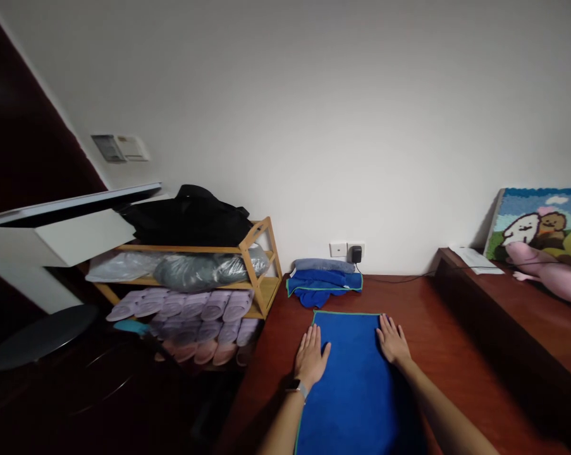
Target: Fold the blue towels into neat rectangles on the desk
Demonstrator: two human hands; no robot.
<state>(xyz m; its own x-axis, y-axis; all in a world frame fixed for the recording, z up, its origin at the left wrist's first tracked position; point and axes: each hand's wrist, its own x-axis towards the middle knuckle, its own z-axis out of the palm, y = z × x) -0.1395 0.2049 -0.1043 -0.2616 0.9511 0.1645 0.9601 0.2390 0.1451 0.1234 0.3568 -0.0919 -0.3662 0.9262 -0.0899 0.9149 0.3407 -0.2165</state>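
A blue towel (351, 385) with green edging lies spread flat on the reddish-brown wooden table (449, 354), its near part running out of the bottom of the view. My left hand (311, 360) rests flat on the towel's left edge near the far corner, fingers stretched out. Over the far right corner lies my right hand (393, 339), palm down with its fingers apart. A watch sits on my left wrist. Beyond the towel, by the wall, is a crumpled pile of blue cloth (324, 285), also with green edging, and a greyish-blue rolled item (323, 265) behind it.
Left of the table stands a wooden rack (265, 278) with several slippers (214, 305), plastic-wrapped bundles (195, 270) and a black bag (193, 218). A black plug (356, 254) trails a cable. On the raised ledge at right are a pink plush toy (551, 278), papers (477, 260) and a picture (546, 215).
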